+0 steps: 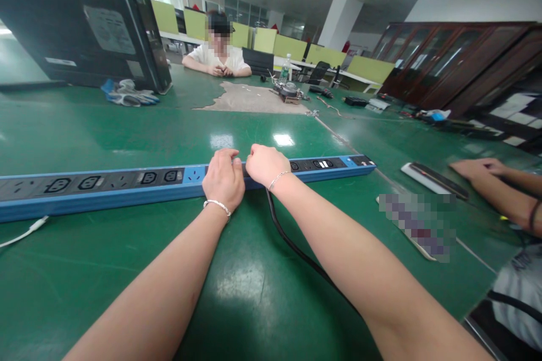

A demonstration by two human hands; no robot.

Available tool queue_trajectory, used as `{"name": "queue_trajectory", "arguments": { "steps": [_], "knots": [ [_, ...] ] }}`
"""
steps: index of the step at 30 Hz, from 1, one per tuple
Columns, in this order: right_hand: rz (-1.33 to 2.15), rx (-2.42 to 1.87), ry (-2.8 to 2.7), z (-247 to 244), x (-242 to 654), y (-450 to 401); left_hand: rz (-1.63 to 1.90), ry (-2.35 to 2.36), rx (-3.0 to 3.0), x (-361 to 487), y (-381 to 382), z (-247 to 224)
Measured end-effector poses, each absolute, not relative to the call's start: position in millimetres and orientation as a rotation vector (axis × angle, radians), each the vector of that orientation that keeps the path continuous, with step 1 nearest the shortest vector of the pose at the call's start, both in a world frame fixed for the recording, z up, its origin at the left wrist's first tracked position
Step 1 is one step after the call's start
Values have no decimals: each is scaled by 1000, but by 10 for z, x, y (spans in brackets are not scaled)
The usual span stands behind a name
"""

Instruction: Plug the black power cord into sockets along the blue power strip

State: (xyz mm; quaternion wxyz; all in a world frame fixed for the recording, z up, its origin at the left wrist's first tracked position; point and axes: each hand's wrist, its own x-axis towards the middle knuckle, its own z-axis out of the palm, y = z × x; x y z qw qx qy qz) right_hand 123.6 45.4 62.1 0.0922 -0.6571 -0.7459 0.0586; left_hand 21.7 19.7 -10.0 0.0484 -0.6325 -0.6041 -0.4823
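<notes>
A long blue power strip with black sockets runs across the green table. My left hand lies over its middle, fingers bent onto the strip with the thumb up. Just to the right, my right hand is closed at the strip, its fingers curled out of sight. A black cable comes out from below my right hand and passes under my right forearm. What my right fingers hold is hidden. Near the strip's left part lies the end of a white cable.
The green table bears a black computer case, gloves, a motor-like part and a bottle. At right are a white-and-black device, a blurred phone-like item and another person's hands. A person sits opposite.
</notes>
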Motion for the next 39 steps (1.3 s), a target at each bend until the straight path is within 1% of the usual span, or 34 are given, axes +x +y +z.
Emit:
{"name": "queue_trajectory", "arguments": {
  "steps": [18,25,32,39],
  "knots": [
    [79,-1888,-2248,578,1155,343,-1439,-1797,-1953,206,216,-130],
    [94,-1849,-2335,594,1151,435,-1411,-1822,-1959,207,205,-118],
    [89,-1817,-2359,589,1149,474,-1339,-1853,-1992,206,186,-103],
    [155,-1842,-2317,600,1147,507,-1213,-1897,-2019,224,165,-72]
  ]
}}
